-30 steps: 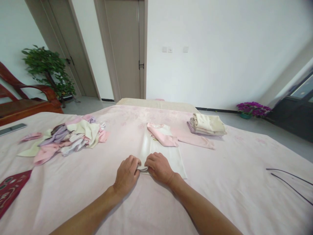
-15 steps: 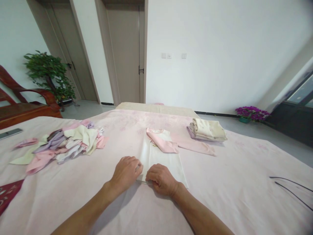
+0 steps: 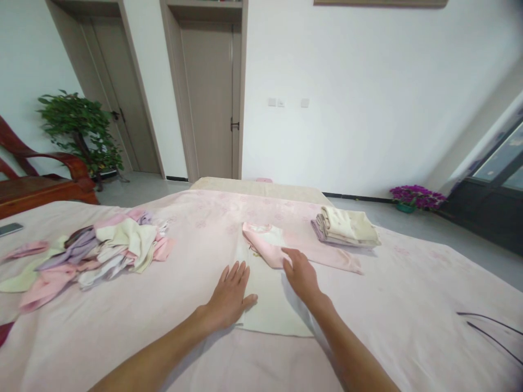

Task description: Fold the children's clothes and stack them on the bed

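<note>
A white long-sleeved shirt (image 3: 272, 307) with pink sleeves lies spread in front of me, its hem toward me. Its left side is turned in, and the left pink sleeve (image 3: 261, 250) slants across the chest. The other sleeve (image 3: 330, 256) stretches out to the right. My left hand (image 3: 231, 296) rests flat on the shirt's left edge, fingers extended. At the cuff end of the folded sleeve is my right hand (image 3: 301, 275), thumb and forefinger apart, touching or just above the cloth.
A jumbled heap of clothes (image 3: 126, 239) lies on the left of the pink sheet (image 3: 196, 348). Folded garments are stacked (image 3: 347, 226) at the back right. A phone (image 3: 10, 228) is at the far left, and thin dark cords or glasses arms (image 3: 490, 326) are at the right edge.
My left hand has gone from gripping the lower left edge to lying flat on it. The right hand has left the hem and moved up and right to the folded sleeve's cuff.
</note>
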`<act>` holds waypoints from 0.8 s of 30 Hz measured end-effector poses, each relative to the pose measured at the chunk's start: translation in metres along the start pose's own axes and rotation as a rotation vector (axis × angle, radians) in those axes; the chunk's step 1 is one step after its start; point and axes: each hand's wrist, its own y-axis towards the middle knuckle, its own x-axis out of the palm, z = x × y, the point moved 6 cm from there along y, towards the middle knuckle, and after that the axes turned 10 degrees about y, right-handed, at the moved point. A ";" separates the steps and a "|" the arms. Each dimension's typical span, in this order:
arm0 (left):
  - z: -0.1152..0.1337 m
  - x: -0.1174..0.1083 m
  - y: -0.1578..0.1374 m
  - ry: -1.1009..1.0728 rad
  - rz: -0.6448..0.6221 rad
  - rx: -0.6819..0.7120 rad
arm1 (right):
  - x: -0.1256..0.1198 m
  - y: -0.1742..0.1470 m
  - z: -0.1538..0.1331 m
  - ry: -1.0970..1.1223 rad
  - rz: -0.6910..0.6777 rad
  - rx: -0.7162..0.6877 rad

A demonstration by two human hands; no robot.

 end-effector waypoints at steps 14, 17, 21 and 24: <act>-0.123 -0.018 0.152 -0.899 0.077 -0.518 | 0.008 0.045 0.080 -0.170 -0.273 0.459; -0.119 -0.010 0.174 -0.961 -0.020 -0.578 | 0.009 0.041 0.076 -0.152 -0.233 0.399; -0.118 -0.004 0.192 -0.963 -0.120 -0.658 | -0.002 0.035 0.057 -0.005 -0.087 0.280; -0.121 -0.005 0.199 -0.918 -0.155 -0.712 | -0.019 0.023 0.020 0.193 0.089 0.028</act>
